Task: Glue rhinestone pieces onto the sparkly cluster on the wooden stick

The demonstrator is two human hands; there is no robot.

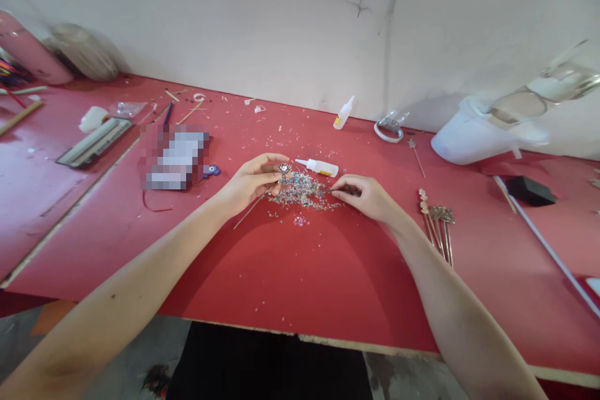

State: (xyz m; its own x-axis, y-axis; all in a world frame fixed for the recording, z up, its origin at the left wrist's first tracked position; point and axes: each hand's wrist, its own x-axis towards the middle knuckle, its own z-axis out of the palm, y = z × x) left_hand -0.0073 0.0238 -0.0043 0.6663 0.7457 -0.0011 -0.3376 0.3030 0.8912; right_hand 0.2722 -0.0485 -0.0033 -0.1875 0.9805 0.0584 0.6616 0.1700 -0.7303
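Observation:
My left hand (255,182) is closed on a hair stick with a metal flower head (284,169); its thin shaft slants down to the left. Below the flower lies a loose pile of small multicoloured sequin-like pieces (302,190) on the red tabletop. From the right, my right hand (360,194) pinches a pair of dark, thin tweezers (332,191), whose tip reaches the pile's right edge. Just behind the pile a small white glue bottle (322,167) with a pointed nozzle lies on its side. Several more hair sticks (437,225) lie to the right.
A second glue bottle (344,114) is near the wall. At right are a white plastic container (462,137), glasses (520,105) and a black block (530,190). A blurred-out phone-like object (175,161), a long box (96,142) and a pink bottle (35,50) are at left.

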